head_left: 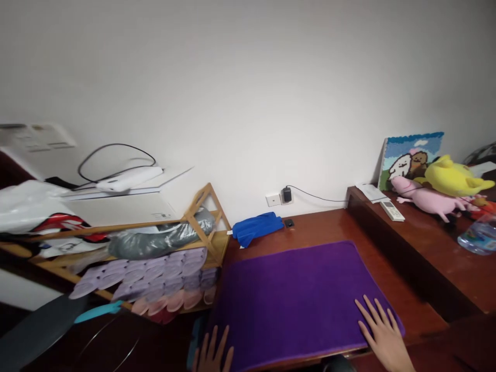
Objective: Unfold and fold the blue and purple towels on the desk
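Purple rectangular fabric-looking mat (298,302) lies on the glossy red-brown wooden tabletop (318,227), left hand (212,357) and right hand (385,341) at its near corners, fingers spread, nothing gripped; I'd smooth outward with light, even pressure to avoid bunching.

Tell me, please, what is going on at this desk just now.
A person has both bare hands at a purple mat spread over the reddish-brown desk. The right hand is at its near right corner, the left hand at its near left edge; both are open, with nothing in their grasp. Beyond the mat, a crumpled blue cloth lies near the wall. On the raised surface to the right are a remote control and plush toys.
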The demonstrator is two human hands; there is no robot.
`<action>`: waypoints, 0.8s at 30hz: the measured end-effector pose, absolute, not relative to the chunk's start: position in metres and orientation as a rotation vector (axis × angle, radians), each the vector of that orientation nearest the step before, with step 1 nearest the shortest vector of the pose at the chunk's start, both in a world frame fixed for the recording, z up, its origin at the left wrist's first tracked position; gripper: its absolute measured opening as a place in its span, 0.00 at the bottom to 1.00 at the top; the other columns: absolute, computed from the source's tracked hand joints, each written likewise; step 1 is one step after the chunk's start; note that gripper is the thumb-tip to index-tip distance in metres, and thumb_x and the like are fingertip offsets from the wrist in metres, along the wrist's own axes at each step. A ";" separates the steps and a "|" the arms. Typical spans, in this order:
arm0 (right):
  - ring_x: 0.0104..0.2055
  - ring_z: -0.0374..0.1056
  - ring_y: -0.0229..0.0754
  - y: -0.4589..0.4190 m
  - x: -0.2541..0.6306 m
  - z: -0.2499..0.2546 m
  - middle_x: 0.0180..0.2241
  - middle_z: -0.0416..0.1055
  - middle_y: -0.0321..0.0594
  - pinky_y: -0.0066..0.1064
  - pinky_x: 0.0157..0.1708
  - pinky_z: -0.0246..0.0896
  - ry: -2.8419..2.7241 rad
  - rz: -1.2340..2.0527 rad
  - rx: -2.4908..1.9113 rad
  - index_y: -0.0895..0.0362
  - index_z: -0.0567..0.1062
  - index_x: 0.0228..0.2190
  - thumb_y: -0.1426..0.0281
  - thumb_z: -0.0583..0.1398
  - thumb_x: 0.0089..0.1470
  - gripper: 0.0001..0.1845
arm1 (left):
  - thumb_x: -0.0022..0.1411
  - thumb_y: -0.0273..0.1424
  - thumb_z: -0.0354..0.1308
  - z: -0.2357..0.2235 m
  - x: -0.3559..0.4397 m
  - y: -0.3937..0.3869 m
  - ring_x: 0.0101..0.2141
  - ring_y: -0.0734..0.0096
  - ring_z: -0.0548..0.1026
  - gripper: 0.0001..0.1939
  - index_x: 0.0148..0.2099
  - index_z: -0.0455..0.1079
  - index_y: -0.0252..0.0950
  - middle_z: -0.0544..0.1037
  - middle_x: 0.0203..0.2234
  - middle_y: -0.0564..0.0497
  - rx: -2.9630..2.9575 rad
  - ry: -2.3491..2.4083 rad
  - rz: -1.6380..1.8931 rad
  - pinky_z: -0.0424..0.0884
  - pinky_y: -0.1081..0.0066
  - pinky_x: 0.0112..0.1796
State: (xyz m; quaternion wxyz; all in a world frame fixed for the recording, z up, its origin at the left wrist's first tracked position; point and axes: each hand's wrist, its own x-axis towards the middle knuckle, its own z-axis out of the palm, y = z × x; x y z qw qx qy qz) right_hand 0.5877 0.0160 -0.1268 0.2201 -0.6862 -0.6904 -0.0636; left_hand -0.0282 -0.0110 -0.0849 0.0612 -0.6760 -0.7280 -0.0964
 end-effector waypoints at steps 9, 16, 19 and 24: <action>0.77 0.58 0.58 0.017 0.592 -0.118 0.74 0.64 0.30 0.61 0.76 0.53 -1.960 -0.209 -1.987 0.33 0.67 0.72 0.51 0.49 0.69 0.34 | 0.76 0.44 0.45 -0.068 -0.010 -0.015 0.73 0.42 0.67 0.31 0.75 0.69 0.48 0.69 0.75 0.45 -2.032 -2.185 -0.321 0.66 0.36 0.70; 0.80 0.52 0.56 0.017 0.589 -0.093 0.77 0.59 0.33 0.58 0.78 0.47 -2.071 -0.148 -2.154 0.39 0.67 0.73 0.53 0.47 0.72 0.33 | 0.76 0.46 0.44 -0.067 -0.003 -0.013 0.74 0.41 0.65 0.33 0.76 0.68 0.45 0.70 0.74 0.42 -2.036 -2.185 -0.342 0.64 0.35 0.71; 0.80 0.52 0.57 0.018 0.585 -0.082 0.77 0.58 0.34 0.58 0.77 0.48 -2.080 -0.083 -2.204 0.39 0.67 0.73 0.53 0.48 0.72 0.33 | 0.76 0.46 0.43 -0.064 -0.003 -0.011 0.74 0.42 0.65 0.34 0.76 0.68 0.43 0.70 0.74 0.41 -2.051 -2.205 -0.331 0.64 0.35 0.71; 0.80 0.50 0.56 0.021 0.583 -0.076 0.78 0.56 0.33 0.59 0.78 0.47 -2.095 -0.033 -2.213 0.38 0.64 0.74 0.53 0.48 0.72 0.34 | 0.77 0.46 0.44 -0.065 -0.006 -0.007 0.74 0.41 0.64 0.33 0.77 0.67 0.44 0.68 0.75 0.40 -2.062 -2.194 -0.348 0.62 0.35 0.71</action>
